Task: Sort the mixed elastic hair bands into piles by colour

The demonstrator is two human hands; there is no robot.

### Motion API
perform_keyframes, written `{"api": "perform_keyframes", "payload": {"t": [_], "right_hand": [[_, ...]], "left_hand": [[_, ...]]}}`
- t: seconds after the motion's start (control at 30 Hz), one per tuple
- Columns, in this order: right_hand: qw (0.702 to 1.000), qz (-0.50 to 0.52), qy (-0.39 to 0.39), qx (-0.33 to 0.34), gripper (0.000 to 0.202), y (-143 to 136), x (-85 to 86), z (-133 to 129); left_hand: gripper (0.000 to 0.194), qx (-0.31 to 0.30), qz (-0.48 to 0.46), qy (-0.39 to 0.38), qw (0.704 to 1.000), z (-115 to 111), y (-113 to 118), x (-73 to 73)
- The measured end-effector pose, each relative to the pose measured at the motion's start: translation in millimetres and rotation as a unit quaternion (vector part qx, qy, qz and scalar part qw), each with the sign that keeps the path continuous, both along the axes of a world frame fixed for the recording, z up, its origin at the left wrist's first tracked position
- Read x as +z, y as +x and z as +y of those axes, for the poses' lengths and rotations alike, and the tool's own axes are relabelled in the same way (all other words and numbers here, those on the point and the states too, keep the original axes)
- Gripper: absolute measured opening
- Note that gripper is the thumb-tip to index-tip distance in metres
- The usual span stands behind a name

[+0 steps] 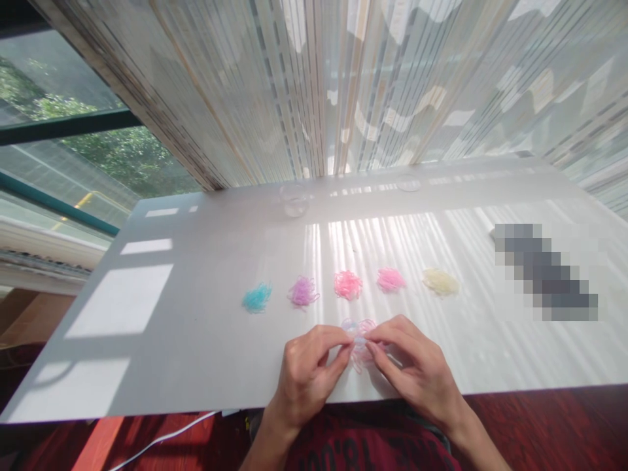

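Near the front of the white table, my left hand (314,363) and my right hand (415,360) meet with thumbs and forefingers pinched. A small pale blue rubber band (360,340) seems to be drawn between the two sets of fingertips, though its ends are hidden by them. Just beneath lies a loose heap of mixed rubber bands (360,361), pink, lilac and pale blue, partly covered by my hands. Beyond it, sorted piles run in a row: teal bands (257,298), purple bands (303,292), coral bands (348,285), pink bands (391,279) and pale yellow bands (441,282).
Clear round containers (295,208) stand at the table's back, with another clear round piece (409,183) farther right. A blurred-out dark object (544,271) lies on the right. Striped curtains (314,91) hang behind the table (196,353). A white cable (167,437) runs below the front edge.
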State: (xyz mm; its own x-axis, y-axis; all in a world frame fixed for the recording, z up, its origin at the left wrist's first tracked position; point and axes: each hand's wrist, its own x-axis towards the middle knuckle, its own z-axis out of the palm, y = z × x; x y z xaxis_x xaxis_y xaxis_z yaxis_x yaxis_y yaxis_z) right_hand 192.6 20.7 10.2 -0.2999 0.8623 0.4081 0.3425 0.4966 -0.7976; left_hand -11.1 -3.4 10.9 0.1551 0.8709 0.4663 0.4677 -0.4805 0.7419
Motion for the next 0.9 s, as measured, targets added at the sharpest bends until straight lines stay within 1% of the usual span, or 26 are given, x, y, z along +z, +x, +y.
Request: {"api": "perform_keyframes", "payload": {"t": [0.07, 0.1, 0.13, 0.17, 0.27, 0.33, 0.4, 0.47, 0.57, 0.73, 0.9], "right_hand": [[1.000, 0.003, -0.010, -0.008, 0.015, 1, -0.1, 0], [1.000, 0.003, -0.017, -0.011, 0.014, 1, -0.1, 0], [1.000, 0.004, -0.022, -0.012, 0.013, 1, 0.1, 0], [1.000, 0.003, -0.025, -0.012, 0.013, 1, 0.4, 0], [1.000, 0.001, -0.027, -0.008, 0.011, 2, 2.4, 0], [0.999, -0.003, -0.038, -0.010, 0.010, 2, 3.8, 1], [0.999, -0.003, -0.051, -0.015, 0.009, 2, 4.7, 1], [0.998, -0.001, -0.057, -0.020, 0.009, 3, 4.7, 2], [0.998, -0.001, -0.060, -0.023, 0.009, 3, 3.6, 2], [0.997, -0.004, -0.068, -0.029, 0.008, 2, 3.0, 2], [0.997, -0.008, -0.074, -0.028, 0.010, 2, 5.1, 2]], "left_hand": [[0.017, 0.011, 0.020, 0.022, 1.000, -3, -11, 5.7], [0.018, 0.033, 0.038, 0.041, 0.998, -5, -19, 9.1], [0.019, 0.060, 0.053, 0.047, 0.996, -7, -29, 12.7], [0.017, 0.103, 0.057, 0.055, 0.992, -9, -40, 16.3], [0.010, 0.222, 0.098, 0.060, 0.968, -12, -76, 24.5], [0.005, 0.270, 0.127, 0.050, 0.953, -12, -98, 27.2], [0.003, 0.294, 0.151, 0.048, 0.943, -10, -115, 28.0], [0.004, 0.305, 0.176, 0.050, 0.935, -6, -127, 27.5], [0.008, 0.297, 0.215, 0.050, 0.929, 2, -135, 26.0], [0.008, 0.237, 0.241, 0.060, 0.939, 12, -133, 22.5], [0.007, 0.222, 0.223, 0.061, 0.947, 10, -128, 17.9]]}}
